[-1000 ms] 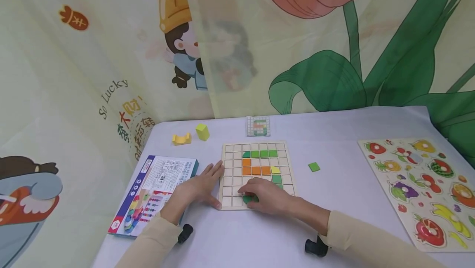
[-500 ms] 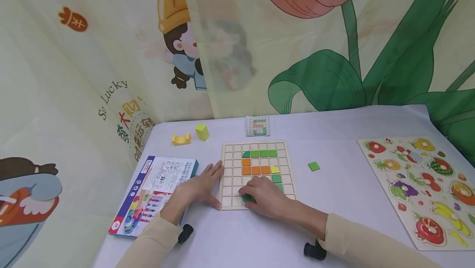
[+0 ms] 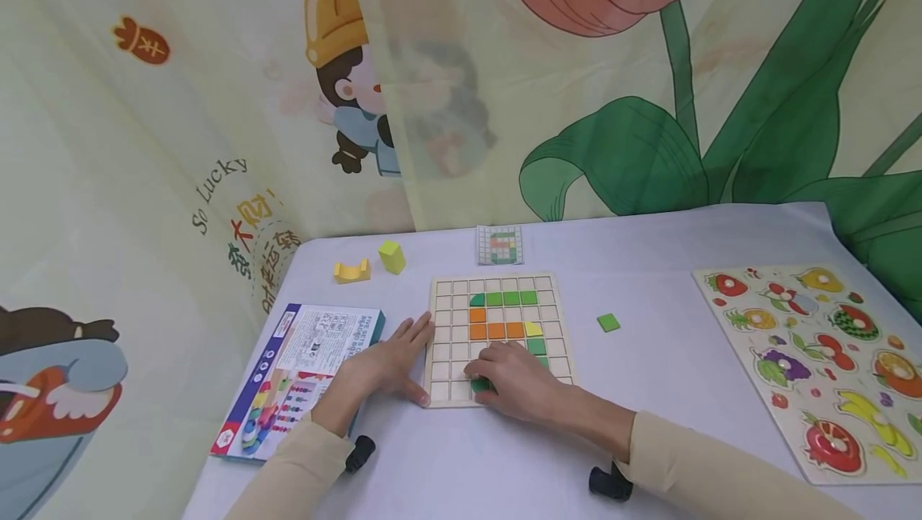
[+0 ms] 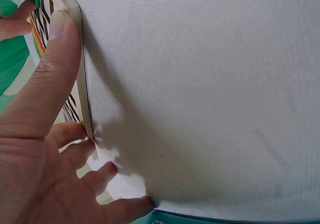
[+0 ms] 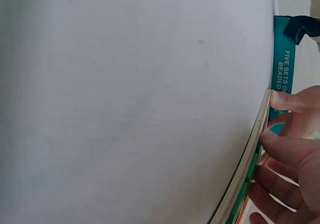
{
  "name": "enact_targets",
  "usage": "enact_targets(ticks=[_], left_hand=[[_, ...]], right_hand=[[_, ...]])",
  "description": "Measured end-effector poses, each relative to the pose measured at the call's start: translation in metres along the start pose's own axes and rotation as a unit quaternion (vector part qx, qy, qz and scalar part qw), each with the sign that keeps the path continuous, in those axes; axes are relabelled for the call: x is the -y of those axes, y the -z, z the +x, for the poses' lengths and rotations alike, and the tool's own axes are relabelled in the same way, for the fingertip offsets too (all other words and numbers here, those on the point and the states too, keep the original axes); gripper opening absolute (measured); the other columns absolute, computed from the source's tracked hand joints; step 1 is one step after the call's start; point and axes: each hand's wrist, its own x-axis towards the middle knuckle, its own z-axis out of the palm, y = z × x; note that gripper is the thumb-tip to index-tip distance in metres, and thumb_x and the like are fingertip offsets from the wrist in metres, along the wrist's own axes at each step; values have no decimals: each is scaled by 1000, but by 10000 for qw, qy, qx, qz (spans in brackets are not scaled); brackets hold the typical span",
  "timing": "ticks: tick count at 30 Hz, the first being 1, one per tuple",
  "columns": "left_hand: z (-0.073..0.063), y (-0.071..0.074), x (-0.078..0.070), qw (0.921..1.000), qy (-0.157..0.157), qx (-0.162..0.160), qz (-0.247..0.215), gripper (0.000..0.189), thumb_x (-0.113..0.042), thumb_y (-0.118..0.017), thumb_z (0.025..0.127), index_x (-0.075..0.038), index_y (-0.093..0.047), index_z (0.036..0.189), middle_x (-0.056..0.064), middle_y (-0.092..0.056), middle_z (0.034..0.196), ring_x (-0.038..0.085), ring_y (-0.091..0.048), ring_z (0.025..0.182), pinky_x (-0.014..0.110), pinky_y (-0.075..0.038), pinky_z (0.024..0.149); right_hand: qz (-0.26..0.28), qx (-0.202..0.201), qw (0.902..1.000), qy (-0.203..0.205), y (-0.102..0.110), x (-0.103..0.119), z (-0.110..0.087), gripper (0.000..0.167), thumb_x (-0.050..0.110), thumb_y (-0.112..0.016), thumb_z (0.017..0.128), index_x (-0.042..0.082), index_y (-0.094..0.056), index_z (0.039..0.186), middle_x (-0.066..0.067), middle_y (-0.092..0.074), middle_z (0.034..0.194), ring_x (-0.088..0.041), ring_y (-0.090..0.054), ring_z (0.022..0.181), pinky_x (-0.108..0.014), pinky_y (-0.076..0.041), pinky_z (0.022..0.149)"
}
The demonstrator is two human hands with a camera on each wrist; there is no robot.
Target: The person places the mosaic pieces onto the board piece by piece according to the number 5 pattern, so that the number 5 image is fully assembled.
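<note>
A square wooden grid board (image 3: 446,344) lies on the table with green, orange and yellow tiles set in its squares. My left hand (image 3: 392,364) rests at the board's left edge, fingers spread; in the left wrist view its thumb (image 4: 55,69) lies over the rim. Over the lower part of the board, my right hand (image 3: 519,382) has its fingers bent down and pinches a dark green tile (image 3: 480,385) in the bottom row. The right wrist view has the thumb (image 5: 285,146) and fingertips close to the green tiles (image 5: 252,166) along the board's side. The right palm hides several squares.
A loose green tile (image 3: 608,322) lies right of the board. Behind it is a small pattern card (image 3: 500,246); a yellow arch block (image 3: 352,270) and a yellow-green block (image 3: 392,257) stand back left. A box (image 3: 317,344) lies left, a fruit puzzle board (image 3: 814,376) right.
My right hand has shifted slightly over the bottom row, its fingers covering more of the dark green tiles. My left hand stays at the board's edge.
</note>
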Motion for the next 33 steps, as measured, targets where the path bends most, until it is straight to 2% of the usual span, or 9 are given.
enact_targets(ticks=[5,11,16,21,27,33], left_hand=[[-1,0,-1,10000,-9,-30,6,112,-35,-86,68,-8,-20,155,8,-8,165,34,-8,151,52,-26,118],[0,-1,0,10000,-53,-56,14,113,-34,-87,68,-8,-20,155,8,-8,165,34,-8,152,52,-26,118],[1,-1,1,10000,-71,-49,6,113,-34,-87,68,-8,-20,155,8,-7,165,34,-8,152,52,-26,118],[-1,-1,0,10000,-56,-45,-21,113,-33,-87,68,-8,-20,155,8,-7,165,34,-8,151,51,-26,119],[0,-1,0,10000,-62,-32,20,114,-34,-87,68,-7,-19,155,8,-6,165,35,-7,151,51,-24,119],[0,0,1,10000,-53,-20,-2,114,-34,-87,68,-8,-18,155,7,-6,165,34,-7,152,51,-24,119]], right_hand=[[567,179,9982,-104,7,-7,1,30,26,-78,81,14,-72,108,9,-67,88,-6,-55,79,-24,-49,75],[1021,499,9914,-649,32,-25,-3,31,25,-72,87,12,-70,115,6,-69,96,-9,-57,85,-25,-51,77],[1150,512,9862,-1080,58,-60,-17,34,21,-72,87,11,-69,119,3,-70,103,-13,-59,92,-32,-53,83],[1235,536,9808,-1412,76,-106,-39,38,17,-73,85,10,-67,122,-2,-70,109,-19,-61,99,-41,-54,89],[1260,570,9746,-1764,80,-151,-64,41,14,-74,84,10,-65,124,-7,-69,119,-27,-61,112,-47,-52,95],[1194,480,9746,-1834,71,-171,-78,42,9,-75,82,7,-66,123,-12,-67,121,-33,-61,114,-49,-51,97]])
